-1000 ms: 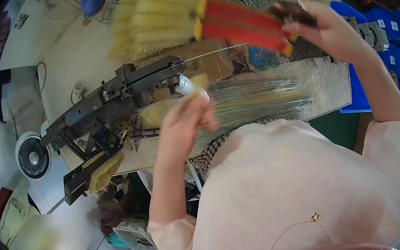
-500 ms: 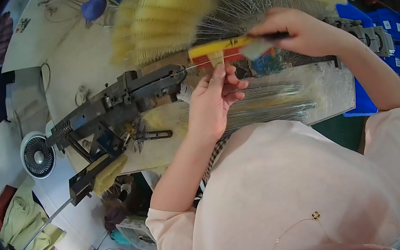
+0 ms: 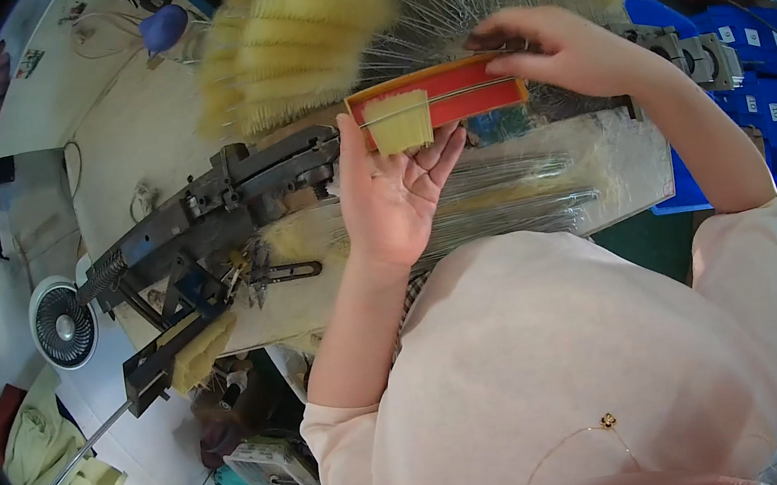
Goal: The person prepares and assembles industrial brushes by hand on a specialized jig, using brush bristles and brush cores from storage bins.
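A shallow red tray with a yellow-orange rim (image 3: 487, 95) is held tilted above the bench, its inside facing me. Across it lies a flat bunch of pale yellow bristles (image 3: 398, 125), with a metal wire running lengthwise over it. My right hand (image 3: 554, 52) grips the tray's right end, thumb in front and fingers curled behind. My left hand (image 3: 388, 199) is open below the bristles, palm up; its thumb rises beside the tray's left end and its fingers stretch under it. The tip of a long dark metal jig (image 3: 273, 169) lies just left of this thumb.
Finished-looking yellow round brushes (image 3: 296, 40) with wire stems fan out at the back. Bundles of straight wires (image 3: 509, 199) lie on the bench near me. A small fan (image 3: 64, 323) stands at left, blue bins (image 3: 761, 80) at right, a clamp-like metal machine part (image 3: 696, 59) before them.
The tray has tipped from edge-on to show its red inside. My left hand has gone from pinching the bristles to spread fingers beneath them. The whole view has shifted slightly.
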Tool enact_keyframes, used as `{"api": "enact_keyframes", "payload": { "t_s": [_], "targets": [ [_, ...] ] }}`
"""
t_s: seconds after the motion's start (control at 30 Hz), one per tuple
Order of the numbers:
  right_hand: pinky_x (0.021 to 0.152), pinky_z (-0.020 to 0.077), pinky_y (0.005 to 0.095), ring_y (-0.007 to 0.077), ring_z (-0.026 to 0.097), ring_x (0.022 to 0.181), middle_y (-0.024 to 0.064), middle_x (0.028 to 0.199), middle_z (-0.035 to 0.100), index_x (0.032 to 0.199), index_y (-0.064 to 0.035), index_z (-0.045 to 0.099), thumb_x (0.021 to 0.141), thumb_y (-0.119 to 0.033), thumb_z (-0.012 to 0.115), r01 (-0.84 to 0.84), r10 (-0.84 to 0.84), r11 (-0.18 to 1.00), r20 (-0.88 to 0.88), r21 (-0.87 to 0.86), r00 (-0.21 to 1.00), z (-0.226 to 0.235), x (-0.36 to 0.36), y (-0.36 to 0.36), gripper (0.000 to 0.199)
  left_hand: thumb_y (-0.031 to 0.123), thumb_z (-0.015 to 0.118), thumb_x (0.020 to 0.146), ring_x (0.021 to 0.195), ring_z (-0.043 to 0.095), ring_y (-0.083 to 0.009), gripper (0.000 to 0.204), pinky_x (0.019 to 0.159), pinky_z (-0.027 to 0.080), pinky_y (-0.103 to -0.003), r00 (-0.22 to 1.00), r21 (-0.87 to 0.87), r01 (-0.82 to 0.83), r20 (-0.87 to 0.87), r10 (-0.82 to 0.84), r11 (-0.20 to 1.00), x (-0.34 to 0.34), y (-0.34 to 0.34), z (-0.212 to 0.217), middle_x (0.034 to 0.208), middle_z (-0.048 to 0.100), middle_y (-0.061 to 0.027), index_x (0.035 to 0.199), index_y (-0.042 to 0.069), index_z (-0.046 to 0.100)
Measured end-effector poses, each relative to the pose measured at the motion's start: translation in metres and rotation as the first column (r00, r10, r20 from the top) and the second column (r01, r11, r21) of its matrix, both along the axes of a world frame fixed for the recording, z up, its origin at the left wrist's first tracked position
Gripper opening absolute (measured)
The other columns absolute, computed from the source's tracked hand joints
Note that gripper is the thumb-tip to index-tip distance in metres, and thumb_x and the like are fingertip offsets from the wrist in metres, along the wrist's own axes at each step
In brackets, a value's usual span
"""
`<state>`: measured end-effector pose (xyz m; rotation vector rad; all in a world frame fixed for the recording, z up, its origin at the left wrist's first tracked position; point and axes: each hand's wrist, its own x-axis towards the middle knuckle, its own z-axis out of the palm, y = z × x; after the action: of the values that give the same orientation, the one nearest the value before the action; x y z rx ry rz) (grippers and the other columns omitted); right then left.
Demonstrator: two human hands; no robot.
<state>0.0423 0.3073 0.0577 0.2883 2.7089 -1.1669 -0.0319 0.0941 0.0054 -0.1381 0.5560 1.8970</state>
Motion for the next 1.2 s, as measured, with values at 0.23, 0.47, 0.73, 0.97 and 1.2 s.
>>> {"api": "enact_keyframes", "payload": {
  "t_s": [0.23, 0.47, 0.73, 0.97, 1.2],
  "targets": [
    [0.078, 0.0416, 0.0368, 0.0233, 0.054, 0.086, 0.0067, 0.082, 0.056, 0.097, -0.0086, 0.061, 0.074, -0.006, 0.059, 0.025, 0.183, 0.916, -0.472, 0.4, 0.862, 0.011, 0.017, -0.045, 0.023, 0.067, 0.029, 0.083, 0.117, 0.045, -0.0269, 0.08, 0.103, 0.029, -0.049, 0.998, 0.01, -0.037, 0.049, 0.037, 0.999, 0.001, -0.007, -0.008, 0.129, 0.045, -0.0133, 0.13, 0.003, 0.037],
    [0.079, 0.0352, 0.0358, 0.0166, 0.051, 0.082, -0.0037, 0.078, 0.053, 0.091, -0.0189, 0.063, 0.068, -0.015, 0.065, -0.005, 0.267, 0.845, -0.414, 0.535, 0.87, -0.003, 0.006, -0.04, 0.024, 0.07, 0.027, 0.082, 0.122, 0.041, -0.0286, 0.083, 0.104, 0.025, -0.051, 0.998, 0.096, 0.033, 0.041, -0.037, 0.995, 0.001, -0.006, -0.002, 0.133, 0.041, -0.0127, 0.134, 0.004, 0.033],
    [0.083, 0.0346, 0.0362, 0.0172, 0.051, 0.084, -0.002, 0.078, 0.053, 0.088, -0.0163, 0.064, 0.072, -0.014, 0.063, -0.131, 0.388, 0.724, -0.242, 0.677, 0.889, 0.013, 0.009, -0.009, 0.016, 0.067, 0.025, 0.084, 0.122, 0.041, -0.0326, 0.082, 0.105, 0.024, -0.048, 1.0, 0.038, 0.017, 0.022, -0.018, 0.999, -0.003, -0.003, 0.0, 0.131, 0.042, -0.0174, 0.132, 0.001, 0.033],
    [0.085, 0.0333, 0.0395, 0.02, 0.05, 0.084, 0.0015, 0.079, 0.05, 0.092, -0.0121, 0.061, 0.074, -0.009, 0.061, -0.221, 0.44, 0.748, -0.219, 0.625, 0.871, 0.01, 0.009, -0.005, 0.018, 0.065, 0.025, 0.085, 0.12, 0.042, -0.0328, 0.08, 0.105, 0.025, -0.047, 1.0, 0.035, 0.003, 0.003, -0.003, 0.999, -0.003, -0.006, -0.004, 0.129, 0.044, -0.0174, 0.131, 0.0, 0.034],
    [0.081, 0.0349, 0.0349, 0.0157, 0.052, 0.082, -0.0022, 0.074, 0.052, 0.078, -0.0155, 0.061, 0.07, -0.014, 0.061, -0.23, 0.497, 0.673, -0.2, 0.703, 0.844, 0.007, -0.008, -0.027, 0.008, 0.065, 0.024, 0.086, 0.119, 0.043, -0.0319, 0.08, 0.105, 0.026, -0.045, 0.999, 0.027, -0.011, -0.031, 0.012, 1.0, -0.002, -0.003, -0.003, 0.13, 0.044, -0.0169, 0.132, 0.0, 0.034]
  ]
}}
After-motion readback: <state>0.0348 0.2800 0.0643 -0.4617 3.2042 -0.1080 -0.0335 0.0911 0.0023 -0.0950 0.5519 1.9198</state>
